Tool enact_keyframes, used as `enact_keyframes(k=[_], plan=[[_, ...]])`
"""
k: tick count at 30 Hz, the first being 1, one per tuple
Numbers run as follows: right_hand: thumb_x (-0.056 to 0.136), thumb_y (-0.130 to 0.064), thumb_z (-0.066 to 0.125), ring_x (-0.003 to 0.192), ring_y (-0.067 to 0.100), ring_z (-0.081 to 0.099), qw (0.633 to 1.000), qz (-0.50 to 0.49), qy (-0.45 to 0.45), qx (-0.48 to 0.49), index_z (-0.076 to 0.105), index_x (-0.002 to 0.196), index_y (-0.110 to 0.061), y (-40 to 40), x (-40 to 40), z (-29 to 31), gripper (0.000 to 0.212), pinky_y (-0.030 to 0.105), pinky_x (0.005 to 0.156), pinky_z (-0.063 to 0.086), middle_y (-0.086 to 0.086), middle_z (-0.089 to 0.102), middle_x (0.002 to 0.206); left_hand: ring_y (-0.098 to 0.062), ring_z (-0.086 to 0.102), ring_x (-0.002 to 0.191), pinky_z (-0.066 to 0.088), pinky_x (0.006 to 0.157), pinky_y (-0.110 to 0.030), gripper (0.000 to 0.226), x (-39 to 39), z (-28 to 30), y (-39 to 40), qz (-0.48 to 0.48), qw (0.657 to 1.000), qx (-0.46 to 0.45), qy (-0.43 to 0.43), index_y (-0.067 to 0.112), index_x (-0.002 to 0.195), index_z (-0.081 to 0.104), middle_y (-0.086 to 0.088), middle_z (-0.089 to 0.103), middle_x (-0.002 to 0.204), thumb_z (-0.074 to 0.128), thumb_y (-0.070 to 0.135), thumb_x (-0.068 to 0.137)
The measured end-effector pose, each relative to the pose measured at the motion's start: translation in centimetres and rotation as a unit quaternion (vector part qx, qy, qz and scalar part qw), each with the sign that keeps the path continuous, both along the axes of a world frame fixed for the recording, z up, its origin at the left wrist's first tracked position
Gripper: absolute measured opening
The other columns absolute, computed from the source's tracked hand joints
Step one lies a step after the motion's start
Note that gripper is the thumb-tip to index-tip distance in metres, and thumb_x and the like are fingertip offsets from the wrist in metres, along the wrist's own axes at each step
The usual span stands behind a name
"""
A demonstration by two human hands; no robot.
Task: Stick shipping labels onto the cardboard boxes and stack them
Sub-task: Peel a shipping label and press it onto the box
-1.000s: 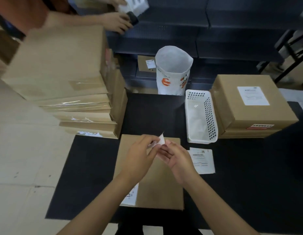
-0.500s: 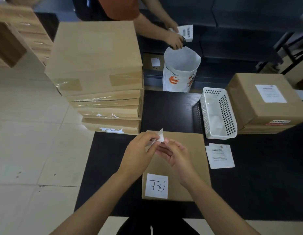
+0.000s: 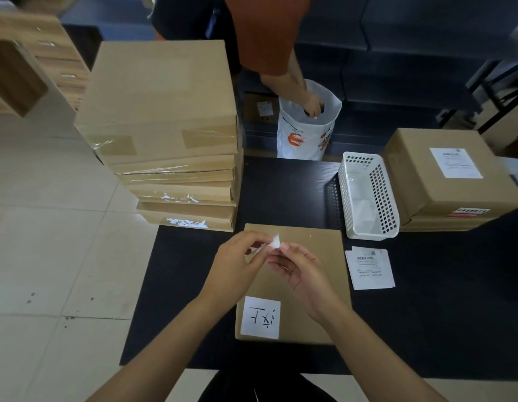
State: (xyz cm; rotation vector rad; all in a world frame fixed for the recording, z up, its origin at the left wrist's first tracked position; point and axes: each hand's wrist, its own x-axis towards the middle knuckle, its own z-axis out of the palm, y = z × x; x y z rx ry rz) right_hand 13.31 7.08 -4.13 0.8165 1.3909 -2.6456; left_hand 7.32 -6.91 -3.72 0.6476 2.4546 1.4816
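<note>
Fingers (image 3: 253, 245) of left hand (image 3: 234, 268) curled, pinching small white label (image 3: 273, 242) at its left side; fingers of right hand (image 3: 302, 271) curled likewise, pinching same label from the right, both hands raised above flat cardboard box (image 3: 318, 250). Far left: pale tiled floor (image 3: 48, 256), smooth, open alongside table edge; wooden drawer unit (image 3: 34, 68), blurred. Left rear of table: stack of flat boxes (image 3: 165, 126), brown cardboard, clear tape glossy on front faces, torn white scraps on lower two, stack overhanging table's left edge. Centre: black table (image 3: 281, 192), matte, bare strip between stack and basket. Flat cardboard box lying near front edge, square white paper (image 3: 260, 317) with handwritten marks stuck at its near left corner. Beyond table: white plastic bag (image 3: 307, 137) with orange print, mouth open, another person's hand (image 3: 311, 107) inside it. Right of centre: white plastic basket (image 3: 368, 195), rectangular, perforated walls, just beside labelled boxes. Loose printed label sheets (image 3: 370, 268), thin, lying flat just right of the near box. Far right: two stacked boxes (image 3: 443, 181), top one bearing rectangular white shipping label (image 3: 455, 163) and red-striped sticker on front face; bare black table surface in front of them.
</note>
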Motion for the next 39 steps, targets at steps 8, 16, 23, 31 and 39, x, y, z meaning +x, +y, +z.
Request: enact_keyframes(k=[8, 16, 23, 31, 39], plan=[[0.093, -0.015, 0.055, 0.083, 0.018, 0.064, 1.000, 0.017, 0.000, 0.026, 0.069, 0.096, -0.002, 1.2, 0.4, -0.4, 0.019, 0.028, 0.079, 0.054, 0.011, 0.069, 0.087, -0.004, 0.063, 0.096, 0.052, 0.086, -0.026, 0.015, 0.8, 0.1, 0.9, -0.001, 0.999, 0.028, -0.044, 0.022, 0.103, 0.070, 0.016, 0.067, 0.096, 0.065, 0.017, 0.090], [0.097, -0.015, 0.052, 0.079, 0.017, 0.062, 0.997, 0.023, -0.010, 0.079, 0.069, 0.092, -0.006, 1.5, 0.4, -0.5, 0.020, 0.030, 0.079, 0.052, 0.006, 0.069, 0.082, -0.002, 0.062, 0.095, 0.051, 0.085, -0.022, 0.015, 0.9, 0.1, 1.6, 0.003, 1.000, 0.015, -0.016, 0.022, 0.103, 0.070, 0.016, 0.067, 0.096, 0.065, 0.017, 0.090], [0.095, -0.013, 0.054, 0.083, 0.018, 0.062, 0.990, 0.040, -0.015, 0.135, 0.071, 0.088, -0.010, 2.2, 0.6, -0.6, 0.019, 0.034, 0.085, 0.051, 0.006, 0.070, 0.082, 0.001, 0.060, 0.095, 0.049, 0.084, -0.018, 0.017, 0.9, -0.3, 2.0, -0.002, 1.000, -0.019, 0.012, 0.023, 0.105, 0.069, 0.019, 0.064, 0.098, 0.066, 0.017, 0.089], [0.094, -0.012, 0.057, 0.084, 0.021, 0.063, 0.989, 0.043, -0.017, 0.141, 0.072, 0.089, -0.008, 2.8, 0.9, -1.0, 0.017, 0.036, 0.086, 0.051, 0.010, 0.071, 0.085, -0.001, 0.061, 0.095, 0.049, 0.084, -0.017, 0.018, 0.8, -0.8, 2.2, -0.005, 0.999, -0.026, 0.026, 0.021, 0.105, 0.069, 0.017, 0.065, 0.100, 0.067, 0.018, 0.088], [0.093, -0.010, 0.059, 0.082, 0.020, 0.064, 0.987, 0.049, -0.026, 0.153, 0.073, 0.084, -0.013, 3.1, 0.6, -1.3, 0.016, 0.036, 0.086, 0.052, 0.009, 0.072, 0.083, -0.002, 0.061, 0.096, 0.048, 0.084, -0.015, 0.017, 0.7, -1.3, 2.2, -0.010, 0.999, -0.029, 0.018, 0.020, 0.105, 0.070, 0.015, 0.066, 0.101, 0.067, 0.021, 0.089]])
